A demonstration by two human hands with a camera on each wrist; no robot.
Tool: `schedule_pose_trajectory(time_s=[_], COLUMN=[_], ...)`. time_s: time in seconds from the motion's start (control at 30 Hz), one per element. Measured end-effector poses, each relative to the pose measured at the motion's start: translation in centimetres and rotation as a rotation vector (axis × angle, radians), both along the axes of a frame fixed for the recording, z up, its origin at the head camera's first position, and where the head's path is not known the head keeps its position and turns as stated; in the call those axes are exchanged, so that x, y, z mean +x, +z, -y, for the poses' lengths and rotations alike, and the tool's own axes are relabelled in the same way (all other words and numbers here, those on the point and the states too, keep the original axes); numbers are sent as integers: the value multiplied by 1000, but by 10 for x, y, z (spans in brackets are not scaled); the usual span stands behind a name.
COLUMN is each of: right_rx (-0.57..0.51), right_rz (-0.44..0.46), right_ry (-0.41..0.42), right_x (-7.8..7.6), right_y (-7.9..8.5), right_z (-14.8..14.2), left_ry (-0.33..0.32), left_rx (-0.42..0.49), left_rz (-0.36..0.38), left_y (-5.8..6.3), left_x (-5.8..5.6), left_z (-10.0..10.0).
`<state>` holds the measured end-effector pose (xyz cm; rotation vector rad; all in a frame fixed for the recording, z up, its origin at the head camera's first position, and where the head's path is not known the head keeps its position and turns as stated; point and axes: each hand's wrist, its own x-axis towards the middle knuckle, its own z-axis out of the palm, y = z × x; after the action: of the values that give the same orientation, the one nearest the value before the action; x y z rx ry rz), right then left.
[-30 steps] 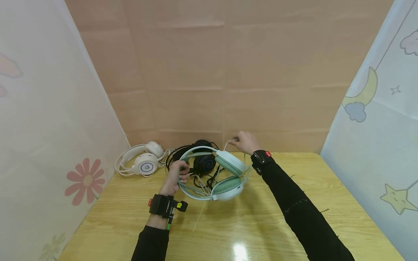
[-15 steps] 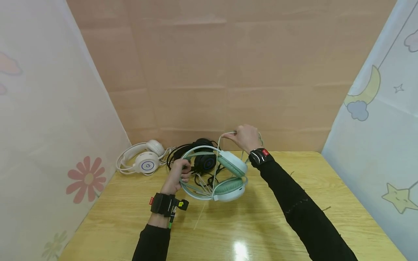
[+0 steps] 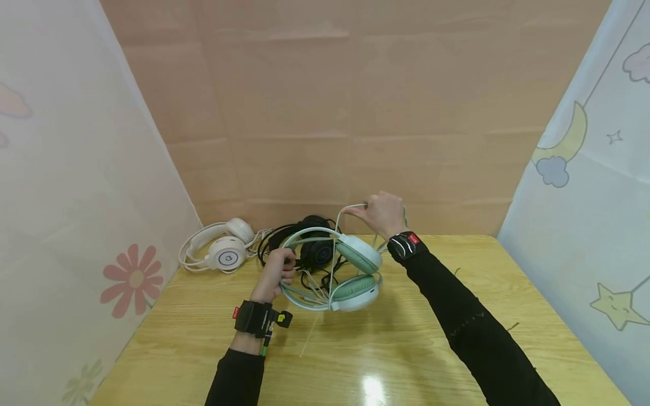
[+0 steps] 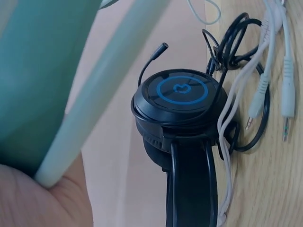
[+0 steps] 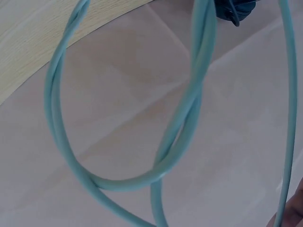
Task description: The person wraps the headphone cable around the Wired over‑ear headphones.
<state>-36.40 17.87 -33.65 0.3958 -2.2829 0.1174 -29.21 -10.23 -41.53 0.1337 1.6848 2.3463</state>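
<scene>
My left hand (image 3: pixel 277 272) grips the headband of a mint-green and white pair of headphones (image 3: pixel 358 252), held above the table with the ear cups to the right. Up and to the right, my right hand (image 3: pixel 383 214) pinches the headphones' thin mint cable (image 3: pixel 335 248), which hangs down across the near ear cup. In the right wrist view the cable (image 5: pixel 163 156) hangs in twisted loops, and only a bit of the hand shows at the lower right corner. Two audio plugs (image 4: pixel 288 90) dangle beside the black headset in the left wrist view.
Behind the mint headphones lies a black headset (image 3: pixel 321 254) with a microphone and bundled cord. White headphones (image 3: pixel 227 254) rest at the back left of the wooden table (image 3: pixel 431 338). A brown paper backdrop (image 3: pixel 350 113) stands along the back edge.
My right hand has risen slightly, drawing the mint cable up so that it now hangs in front of the headphones. The left hand and headphones have barely moved.
</scene>
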Motion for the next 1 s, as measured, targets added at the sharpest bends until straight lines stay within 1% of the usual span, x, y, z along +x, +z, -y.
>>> schedule_pose_trajectory(time_s=[0.1,0.23,0.37,0.47,0.6,0.67,0.73,0.83,0.9,1.0], right_rx=[-12,-6,9,12,26,25,11,-15,-32,-40], right_rz=[-13,-53,-89,-85,-48,-27,8,58,111,217], right_ry=[9,29,70,114,195,236,279,324,349,365], right_x=[2,5,7,8,10,10,12,14,17,21], right_y=[-1,-3,-4,-6,-7,-7,-6,-4,-2,1], right_z=[-3,-8,-13,-16,-21,-24,-26,-28,-29,-28], left_ry=[41,100,166,171,171,205,241,285,307,332], left_rx=[10,10,46,91,137,148,152,133,112,99], left_rz=[14,27,27,44,71,63,45,14,-8,-33], left_y=[-1,-1,1,5,4,1,0,-1,-2,-3], left_x=[-1,-3,-5,-5,-6,-8,-8,-8,-8,-8], left_z=[-1,-1,1,7,12,12,14,14,14,13])
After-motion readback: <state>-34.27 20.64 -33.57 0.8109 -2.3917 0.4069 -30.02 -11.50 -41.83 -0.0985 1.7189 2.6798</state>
